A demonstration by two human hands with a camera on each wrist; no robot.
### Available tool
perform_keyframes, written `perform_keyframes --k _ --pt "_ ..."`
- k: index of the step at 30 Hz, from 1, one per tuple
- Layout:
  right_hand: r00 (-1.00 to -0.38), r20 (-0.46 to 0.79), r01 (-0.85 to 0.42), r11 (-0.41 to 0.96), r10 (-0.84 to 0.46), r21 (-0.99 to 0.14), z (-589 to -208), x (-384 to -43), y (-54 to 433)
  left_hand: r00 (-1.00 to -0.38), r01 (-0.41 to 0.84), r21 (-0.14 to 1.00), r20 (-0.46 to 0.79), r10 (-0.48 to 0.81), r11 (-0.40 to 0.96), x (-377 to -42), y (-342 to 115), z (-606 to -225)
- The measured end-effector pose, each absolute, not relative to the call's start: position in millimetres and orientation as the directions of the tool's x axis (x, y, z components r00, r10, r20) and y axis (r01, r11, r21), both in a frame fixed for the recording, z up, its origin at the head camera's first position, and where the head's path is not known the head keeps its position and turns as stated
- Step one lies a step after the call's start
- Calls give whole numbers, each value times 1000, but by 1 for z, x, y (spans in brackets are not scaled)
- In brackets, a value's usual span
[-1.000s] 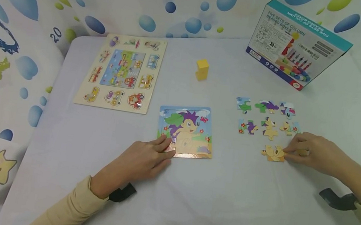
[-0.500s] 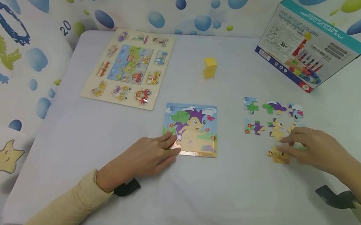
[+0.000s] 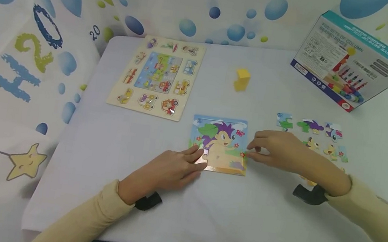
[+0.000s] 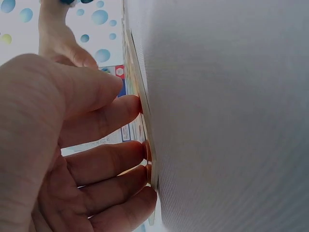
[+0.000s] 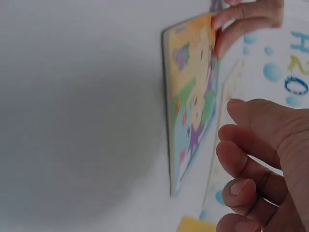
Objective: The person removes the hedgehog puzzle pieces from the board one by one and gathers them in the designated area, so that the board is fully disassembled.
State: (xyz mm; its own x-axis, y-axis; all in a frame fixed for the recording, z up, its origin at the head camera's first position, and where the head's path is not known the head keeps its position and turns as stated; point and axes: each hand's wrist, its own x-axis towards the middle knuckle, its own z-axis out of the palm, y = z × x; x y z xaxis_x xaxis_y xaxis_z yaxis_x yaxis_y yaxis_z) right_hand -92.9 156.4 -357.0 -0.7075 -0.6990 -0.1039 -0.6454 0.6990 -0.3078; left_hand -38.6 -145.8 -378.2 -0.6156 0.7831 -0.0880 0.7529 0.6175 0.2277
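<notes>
A square hedgehog puzzle board [image 3: 226, 170] lies flat at the middle of the table. My left hand [image 3: 169, 169] rests its fingertips on the board's lower left corner, fingers mostly straight; they partly cover a small puzzle piece there. In the left wrist view the fingertips press along the thin board edge. My right hand [image 3: 282, 151] hovers at the board's right edge, its fingers loosely bent. Nothing shows between thumb and fingers of the right hand [image 5: 265, 164] in its wrist view. Loose puzzle pieces [image 3: 312, 126] lie in rows to the right, some hidden behind the right forearm.
A wooden vehicle puzzle [image 3: 115, 101] lies at the back left. Behind the hedgehog board stands a yellow block [image 3: 242, 79]. A beaded-column toy box [image 3: 352, 64] stands at the back right. The table's front edge runs close to the person's body.
My right hand has moved left from the loose pieces to the board's right edge. The left hand stays on the board's corner. The head view has shifted, so things appear further right.
</notes>
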Motion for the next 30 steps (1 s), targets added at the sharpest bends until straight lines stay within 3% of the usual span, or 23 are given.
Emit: perform_keyframes --k 10,16,20,23,25,30 --pt "-673 -90 -673 659 -734 -337 -376 -94 93 -610 764 223 -61 790 606 -41 -147 -385" --pt "-689 -24 -668 649 -724 -364 -387 -86 73 -602 788 231 98 792 570 -48 -150 -391" --pt "-714 -27 -641 668 -700 -379 -387 -84 67 -644 760 276 205 737 588 -53 -154 -394" --pt "-718 -29 -634 671 -695 -385 -387 -84 62 -705 701 280 136 696 655 -58 -158 -396" --pt "-717 -18 -641 669 -697 -376 -387 -84 60 -742 645 287 13 671 708 -61 -160 -396" --pt "-706 26 -668 652 -708 -359 -389 -84 55 -770 534 292 -221 599 794 -65 -167 -399"
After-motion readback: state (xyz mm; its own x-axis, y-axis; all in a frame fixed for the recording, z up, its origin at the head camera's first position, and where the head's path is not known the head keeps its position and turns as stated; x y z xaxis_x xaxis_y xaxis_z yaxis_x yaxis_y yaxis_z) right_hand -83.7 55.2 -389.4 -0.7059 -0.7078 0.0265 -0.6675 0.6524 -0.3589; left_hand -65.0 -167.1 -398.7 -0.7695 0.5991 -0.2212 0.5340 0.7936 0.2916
